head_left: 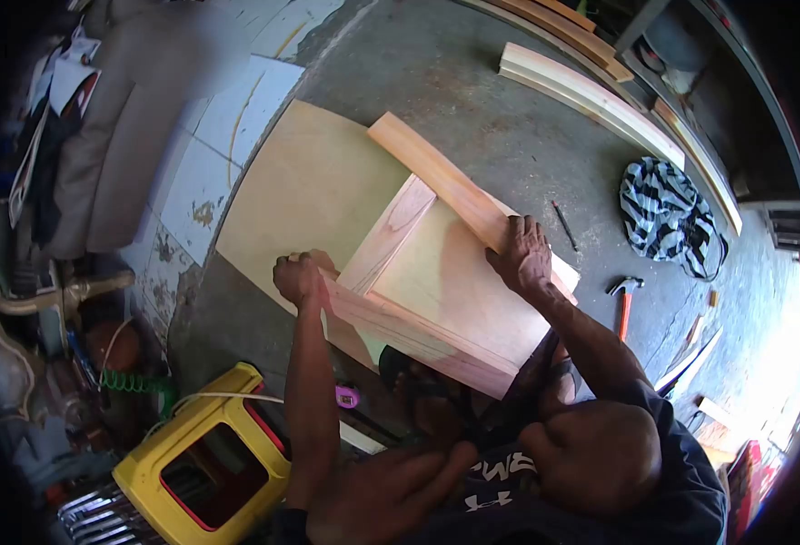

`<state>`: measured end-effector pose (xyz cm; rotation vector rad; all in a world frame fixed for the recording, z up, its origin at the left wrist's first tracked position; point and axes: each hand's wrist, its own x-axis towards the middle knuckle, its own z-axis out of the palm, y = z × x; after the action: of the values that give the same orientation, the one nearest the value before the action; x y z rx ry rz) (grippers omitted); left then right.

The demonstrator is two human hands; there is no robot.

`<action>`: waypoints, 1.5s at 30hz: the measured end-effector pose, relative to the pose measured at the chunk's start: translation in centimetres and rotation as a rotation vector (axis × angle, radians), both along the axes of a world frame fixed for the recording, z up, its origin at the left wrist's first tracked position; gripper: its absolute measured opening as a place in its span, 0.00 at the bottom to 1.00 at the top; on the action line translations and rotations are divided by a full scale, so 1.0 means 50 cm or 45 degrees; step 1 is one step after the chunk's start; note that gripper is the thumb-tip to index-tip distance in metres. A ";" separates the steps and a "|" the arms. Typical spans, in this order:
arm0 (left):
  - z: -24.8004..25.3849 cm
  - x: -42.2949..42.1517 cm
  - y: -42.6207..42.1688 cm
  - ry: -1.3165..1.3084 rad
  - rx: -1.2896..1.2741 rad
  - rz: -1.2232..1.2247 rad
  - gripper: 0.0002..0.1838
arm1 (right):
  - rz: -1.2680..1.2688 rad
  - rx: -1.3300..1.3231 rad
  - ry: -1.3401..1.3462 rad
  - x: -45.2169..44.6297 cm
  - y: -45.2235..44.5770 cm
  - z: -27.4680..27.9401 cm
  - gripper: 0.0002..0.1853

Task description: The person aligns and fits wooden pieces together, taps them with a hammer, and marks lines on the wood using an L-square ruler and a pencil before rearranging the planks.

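Observation:
A thin plywood sheet (282,173) lies on the floor with pale boards standing on it. My left hand (300,277) is closed round the left end of the near long board (418,341). A short cross board (389,234) runs from that board to the far long board (436,177). My right hand (520,254) grips the far board towards its right end, fingers over its edge. The far board's left end reaches past the cross board.
A hammer (627,304) and a dark pencil (565,225) lie on the floor at right, near a striped cloth (663,213). Long planks (591,100) lie at top right. A yellow stool (145,472) and a purple tape measure (347,397) are at lower left.

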<state>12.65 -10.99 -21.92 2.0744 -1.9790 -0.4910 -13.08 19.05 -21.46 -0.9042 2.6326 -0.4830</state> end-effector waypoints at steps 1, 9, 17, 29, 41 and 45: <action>0.009 -0.011 0.001 0.005 -0.004 -0.027 0.22 | 0.021 -0.001 -0.003 -0.009 -0.001 0.003 0.36; 0.011 -0.013 -0.007 -0.080 0.074 0.084 0.20 | -0.014 0.051 -0.030 -0.005 -0.009 0.023 0.34; 0.016 -0.003 -0.001 0.058 0.075 0.015 0.24 | -0.025 0.067 -0.114 0.003 0.033 0.053 0.43; 0.039 0.022 0.164 0.061 -0.504 -0.779 0.45 | -0.006 0.086 -0.049 0.031 0.206 0.017 0.41; 0.056 -0.129 0.203 -0.429 0.020 -0.827 0.34 | -0.041 0.072 -0.041 0.042 0.198 0.005 0.36; 0.070 -0.112 0.207 -0.484 0.143 -0.846 0.34 | -0.088 0.058 -0.053 0.054 0.193 0.007 0.36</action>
<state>7.05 -0.64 -18.42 1.6054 -2.9370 -0.3335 -10.37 28.70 -21.10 -0.7831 2.6329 -0.4516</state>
